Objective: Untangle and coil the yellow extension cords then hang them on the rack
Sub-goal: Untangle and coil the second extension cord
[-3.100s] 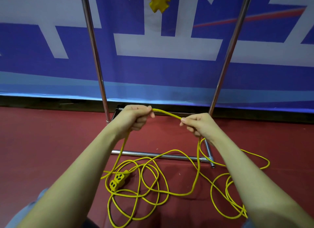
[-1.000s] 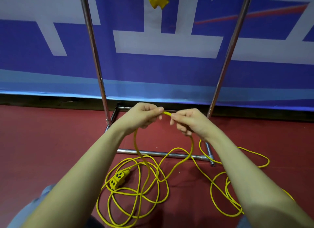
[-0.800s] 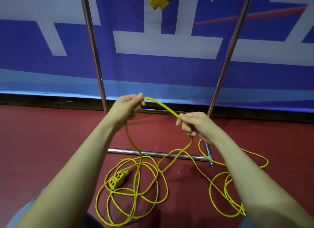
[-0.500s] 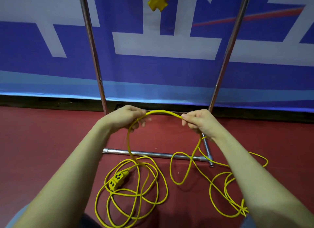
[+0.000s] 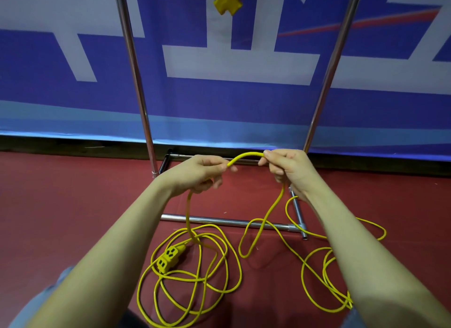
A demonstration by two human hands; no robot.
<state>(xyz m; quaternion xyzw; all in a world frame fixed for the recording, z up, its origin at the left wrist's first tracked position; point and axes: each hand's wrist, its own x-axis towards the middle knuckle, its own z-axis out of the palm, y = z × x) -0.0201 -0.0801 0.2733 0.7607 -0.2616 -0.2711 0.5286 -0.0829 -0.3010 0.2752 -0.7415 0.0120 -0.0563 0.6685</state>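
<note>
Pinching a short arc of the yellow extension cord point(image 5: 246, 156) between them, both hands are raised above the red floor point(image 5: 61, 205) in front of the rack. The left hand point(image 5: 199, 172) has its fingers curled round the cord, with thumb and forefinger closed on it where the arc begins; the right hand point(image 5: 288, 167) grips the other end of the arc between thumb and curled fingers, slightly higher than the left. From under the left hand one strand drops straight down to a loose heap of loops point(image 5: 195, 279) lying on the floor, where the yellow multi-outlet socket end point(image 5: 170, 257) rests among the loops. From under the right hand another strand hangs down, crosses the rack's front base bar point(image 5: 227, 220), forms a narrow hanging loop that touches the floor, and runs on to a second, looser pile of loops point(image 5: 327, 279) to the right, partly hidden by the right forearm. The rack point(image 5: 136, 83) has two shiny metal uprights rising from a rectangular base frame on the floor, the right upright point(image 5: 327, 83) leaning outward in this wide view. Near the top edge, between the uprights, a yellow plug piece point(image 5: 228, 0) hangs down. Behind the rack stands a blue and white banner point(image 5: 244, 95).
</note>
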